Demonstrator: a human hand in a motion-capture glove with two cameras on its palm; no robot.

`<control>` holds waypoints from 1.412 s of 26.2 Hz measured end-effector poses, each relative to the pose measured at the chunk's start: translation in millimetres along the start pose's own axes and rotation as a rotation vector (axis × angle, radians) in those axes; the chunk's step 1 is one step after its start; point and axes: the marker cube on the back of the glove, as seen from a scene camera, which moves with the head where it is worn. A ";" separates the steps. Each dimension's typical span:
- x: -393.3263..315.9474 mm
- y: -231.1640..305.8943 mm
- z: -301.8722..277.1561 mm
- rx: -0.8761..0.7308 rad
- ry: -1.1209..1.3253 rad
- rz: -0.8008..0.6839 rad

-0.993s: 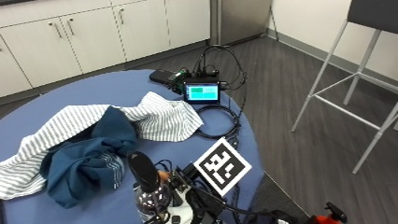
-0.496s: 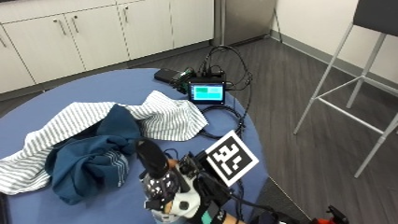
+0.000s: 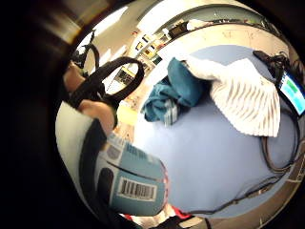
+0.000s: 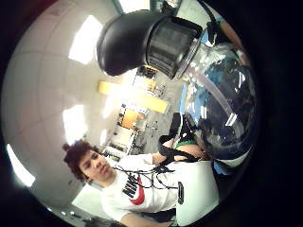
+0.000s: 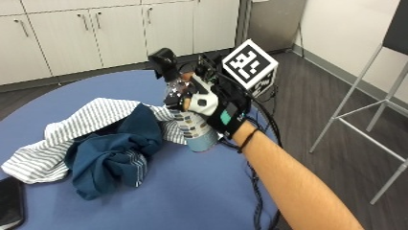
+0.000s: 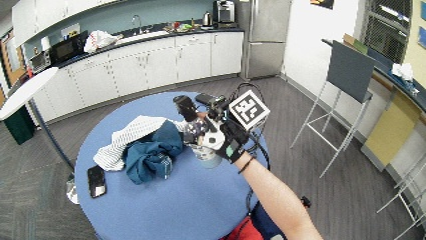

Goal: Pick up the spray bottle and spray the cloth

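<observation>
My gloved right hand (image 5: 213, 108) grips a clear spray bottle (image 5: 199, 132) with a blue label and a black spray head (image 5: 164, 60). The bottle is upright, just right of the cloths, and its nozzle faces over them. Whether its base touches the blue table (image 5: 191, 191) I cannot tell. A white striped cloth (image 5: 83, 122) lies crumpled with a dark teal cloth (image 5: 111, 155) on top. The wide outside view shows the hand (image 6: 226, 142), bottle (image 6: 203, 150) and teal cloth (image 6: 150, 155) mid-table. The label's barcode (image 3: 136, 188) and the spray head (image 4: 142, 40) fill the palm views.
A black phone (image 5: 9, 203) lies at the table's left edge. A small screen device (image 3: 291, 90) with looping cables (image 3: 276, 157) sits beyond the striped cloth. Metal stools (image 5: 382, 120) stand on the floor to the right. White cabinets (image 5: 96, 33) line the far wall.
The outside camera has shifted a lot. My hand, earlier closing around the bottle near the table's edge, now holds it upright beside the cloths.
</observation>
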 end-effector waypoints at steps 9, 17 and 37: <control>28.0 -40.5 0.9 -0.273 0.051 0.227; 62.8 -33.4 25.6 -0.383 0.035 0.321; 57.8 -35.6 32.5 -0.408 0.080 0.316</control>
